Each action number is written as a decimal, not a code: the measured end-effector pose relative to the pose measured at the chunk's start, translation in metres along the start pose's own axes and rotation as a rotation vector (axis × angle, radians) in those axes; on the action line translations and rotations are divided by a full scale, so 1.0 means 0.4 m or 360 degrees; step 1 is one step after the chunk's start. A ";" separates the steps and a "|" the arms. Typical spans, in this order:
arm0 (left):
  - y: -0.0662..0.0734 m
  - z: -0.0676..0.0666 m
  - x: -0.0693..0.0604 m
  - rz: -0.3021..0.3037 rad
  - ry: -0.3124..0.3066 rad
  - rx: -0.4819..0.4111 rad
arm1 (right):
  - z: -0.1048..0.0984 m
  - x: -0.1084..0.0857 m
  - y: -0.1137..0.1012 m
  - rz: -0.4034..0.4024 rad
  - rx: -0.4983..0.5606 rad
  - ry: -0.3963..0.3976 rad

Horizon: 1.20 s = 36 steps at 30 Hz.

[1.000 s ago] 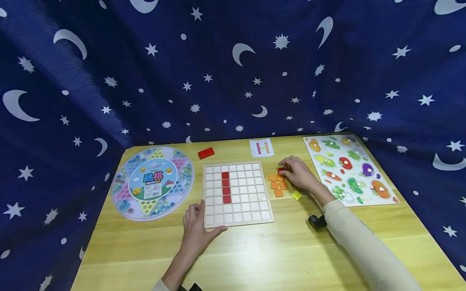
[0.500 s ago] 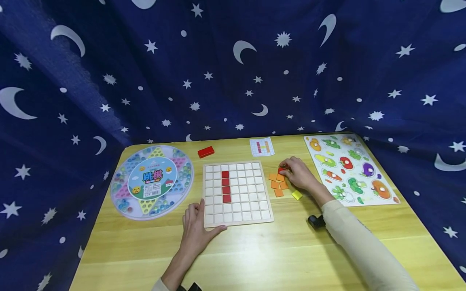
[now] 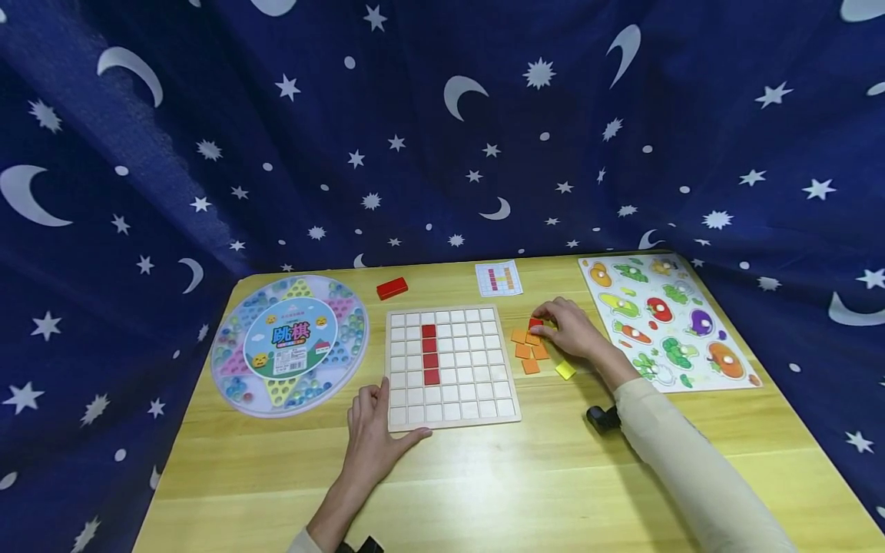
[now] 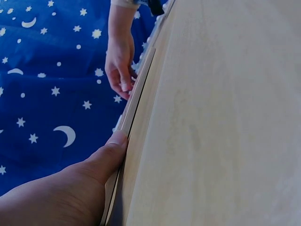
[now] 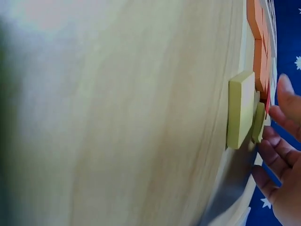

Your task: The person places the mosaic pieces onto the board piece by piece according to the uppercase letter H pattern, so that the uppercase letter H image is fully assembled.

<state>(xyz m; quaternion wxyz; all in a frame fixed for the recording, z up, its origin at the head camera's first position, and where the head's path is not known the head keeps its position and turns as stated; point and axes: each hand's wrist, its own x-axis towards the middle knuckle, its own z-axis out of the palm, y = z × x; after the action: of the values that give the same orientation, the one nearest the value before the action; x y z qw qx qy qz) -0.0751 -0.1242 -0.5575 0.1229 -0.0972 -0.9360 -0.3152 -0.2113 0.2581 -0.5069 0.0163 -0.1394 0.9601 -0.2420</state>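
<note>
Left hand (image 3: pixel 373 438), thumb spread, braces the mid-frame board (image 3: pixel 477 390); right hand (image 3: pixel 570 327), fingers bent (hold unclear), should pinch the red tile (image 3: pixel 536 322) edgewise.

Front access: bare tabletop (image 3: pixel 512 476) provides a wide approach between the left forearm (image 3: pixel 339 503) and the right sleeve (image 3: pixel 691 461). Left lane: a strip of wood separates the Chinese checkers set (image 3: pixel 290 346) from the grid board (image 3: pixel 449 394); the left hand (image 3: pixel 373 430) obstructs its near end. Right lane: orange tiles (image 3: pixel 523 351) lie just beside the board, and the right hand (image 3: pixel 568 330) obstructs the space between them and the vegetable peg puzzle (image 3: pixel 650 346). Far lane: open wood separates the red block (image 3: pixel 392 289) from the pattern card (image 3: pixel 498 279); the star-patterned curtain (image 3: pixel 442 184) bounds the rear.
</note>
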 end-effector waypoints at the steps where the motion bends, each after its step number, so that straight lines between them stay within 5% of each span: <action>1: 0.000 0.000 0.000 -0.0005 -0.0002 0.0001 | 0.001 0.002 -0.001 -0.0001 -0.0005 0.0005; 36: 0.003 0.001 0.002 -0.0038 -0.0014 -0.0019 | -0.001 0.013 0.019 -0.0023 0.0044 0.0003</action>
<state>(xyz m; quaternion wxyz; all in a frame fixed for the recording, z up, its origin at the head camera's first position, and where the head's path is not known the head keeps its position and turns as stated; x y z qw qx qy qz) -0.0757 -0.1229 -0.5566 0.1146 -0.0881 -0.9358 -0.3216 -0.2184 0.2633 -0.5101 0.0154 -0.1459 0.9556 -0.2555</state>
